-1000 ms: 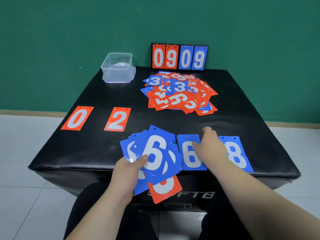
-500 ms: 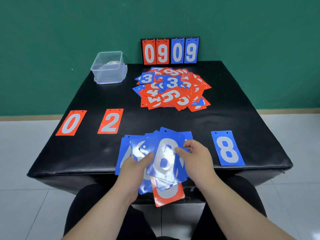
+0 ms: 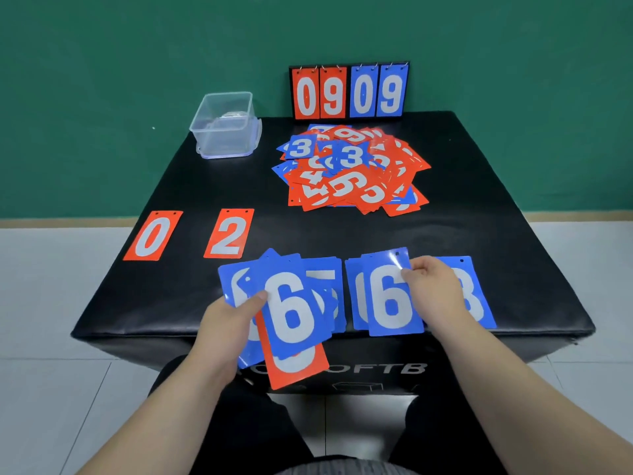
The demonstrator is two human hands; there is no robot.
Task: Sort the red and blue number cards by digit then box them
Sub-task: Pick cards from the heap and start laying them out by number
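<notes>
At the far left of the table (image 3: 496, 214) lie a red 0 card (image 3: 153, 235) and, just beside it, a red 2 card (image 3: 229, 233), each flat and alone; behind them the clear plastic box (image 3: 226, 126) stands with no cards in it that I can see. Nearer, the left hand (image 3: 227, 320) is clenched round a fanned stack of cards (image 3: 291, 303), a blue 6 uppermost and a red one at the bottom. Half a second ago both hands met over this fan; the right hand (image 3: 433, 289) has since drawn one card off and swung to the right, and it now pinches that blue 6 card (image 3: 390, 296) at its right edge, resting it on the blue card already laid there, whose digit is mostly hidden. To the right a blue 8 card (image 3: 474, 293) lies partly under the wrist. The unsorted heap (image 3: 352, 169) sits mid-table before the scoreboard (image 3: 349, 90). I judge the sixes pile has just gained a card; sorting is at an early stage, boxing not yet begun.
</notes>
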